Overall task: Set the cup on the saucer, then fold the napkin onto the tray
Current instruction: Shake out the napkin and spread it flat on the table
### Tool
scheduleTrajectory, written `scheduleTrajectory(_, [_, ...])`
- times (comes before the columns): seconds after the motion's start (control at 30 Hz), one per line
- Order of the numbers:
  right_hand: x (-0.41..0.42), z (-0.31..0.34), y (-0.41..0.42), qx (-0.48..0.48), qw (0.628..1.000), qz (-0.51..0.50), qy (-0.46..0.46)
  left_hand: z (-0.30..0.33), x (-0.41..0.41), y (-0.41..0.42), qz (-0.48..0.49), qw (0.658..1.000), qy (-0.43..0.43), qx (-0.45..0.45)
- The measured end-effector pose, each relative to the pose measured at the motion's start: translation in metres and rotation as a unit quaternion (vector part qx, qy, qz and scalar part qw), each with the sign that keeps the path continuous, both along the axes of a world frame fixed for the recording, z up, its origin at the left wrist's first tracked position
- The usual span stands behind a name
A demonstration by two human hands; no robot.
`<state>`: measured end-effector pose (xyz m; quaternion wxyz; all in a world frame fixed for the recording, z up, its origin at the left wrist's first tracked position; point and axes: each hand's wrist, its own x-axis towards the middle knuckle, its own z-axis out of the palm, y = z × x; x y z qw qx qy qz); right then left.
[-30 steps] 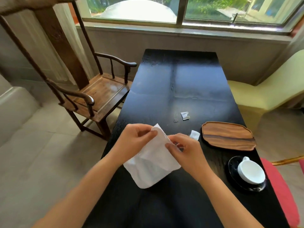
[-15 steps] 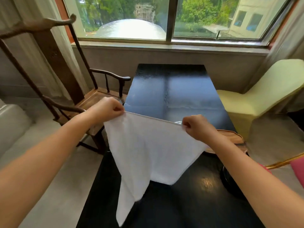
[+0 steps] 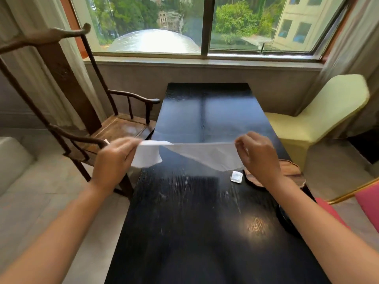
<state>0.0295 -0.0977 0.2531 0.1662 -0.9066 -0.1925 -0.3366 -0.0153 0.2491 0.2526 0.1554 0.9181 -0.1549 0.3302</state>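
I hold the white napkin (image 3: 196,151) stretched out in the air above the middle of the black table (image 3: 205,212). My left hand (image 3: 114,160) pinches its left end and my right hand (image 3: 258,155) pinches its right end. The cloth is blurred and looks flung up nearly flat, with a flap hanging by my left hand. The wooden tray (image 3: 291,169) lies on the table's right side, mostly hidden behind my right hand and wrist. Only a dark sliver of the saucer (image 3: 284,218) shows beside my right forearm; the cup is hidden.
A small white packet (image 3: 236,176) lies on the table left of the tray. A dark wooden armchair (image 3: 114,130) stands at the table's left, a pale yellow chair (image 3: 320,115) at its right. A red seat (image 3: 367,203) is at the near right. A window fills the far wall.
The napkin hung down as a wide sheet half a second ago; now it is swung up and nearly level. My hands have dropped lower and spread further apart.
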Motion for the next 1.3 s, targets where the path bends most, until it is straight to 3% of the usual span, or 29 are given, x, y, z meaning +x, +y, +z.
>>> scheduleTrajectory(0.13, [-0.056, -0.054, -0.002, -0.011, 0.997, 0.056, 0.046, -0.075, -0.060, 0.011, -0.036, 0.997, 0.073, 0.014])
scheduleTrajectory(0.27, [-0.106, -0.122, -0.011, -0.096, 0.980, 0.096, 0.144, -0.150, -0.107, 0.011, -0.042, 0.991, 0.130, 0.000])
scheduleTrajectory(0.5, [-0.183, -0.216, -0.023, -0.166, 0.928, 0.052, 0.330, -0.250, -0.173, -0.007, -0.031, 0.959, 0.275, 0.063])
scheduleTrajectory(0.67, [-0.221, -0.271, -0.034, -0.171, 0.918, 0.045, 0.356, -0.297, -0.212, -0.018, 0.016, 0.928, 0.364, 0.077])
scheduleTrajectory(0.9, [-0.274, -0.307, -0.046, -0.071, 0.931, -0.003, 0.358, -0.315, -0.250, -0.029, 0.004, 0.963, 0.269, -0.026])
scheduleTrajectory(1.1, [-0.286, -0.324, -0.048, -0.007, 0.961, 0.004, 0.276, -0.337, -0.268, -0.024, 0.030, 0.966, 0.254, -0.022])
scheduleTrajectory(1.3, [-0.289, -0.331, -0.048, -0.005, 0.969, -0.007, 0.248, -0.346, -0.262, -0.015, 0.004, 0.974, 0.226, 0.002])
